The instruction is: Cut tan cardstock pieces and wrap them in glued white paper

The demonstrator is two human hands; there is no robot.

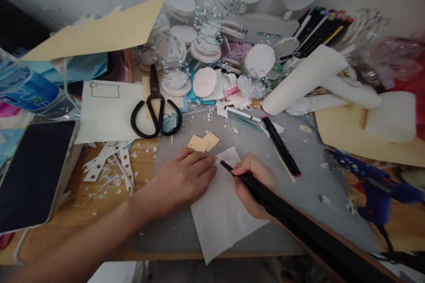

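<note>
A white sheet of paper (229, 216) lies tilted on the grey cutting mat (299, 221). My left hand (189, 177) rests over its left edge, fingers bent together and pressing the sheet. The fingertips end close to the tip of a long black tool (252, 181), and a small whitish bit shows there. My right hand (254, 181) is closed around this tool near its narrow dark tip, which points at the paper; its exact kind is unclear. Just above the left fingers are small cream paper pieces (204, 141).
Black-handled scissors (155, 106) lie at the upper left, near a phone (36, 172) and a water bottle (33, 88). A black marker (280, 146) is on the mat. To the right sits a blue glue gun (375, 185). White discs (206, 82) and a paper roll (305, 79) crowd the back.
</note>
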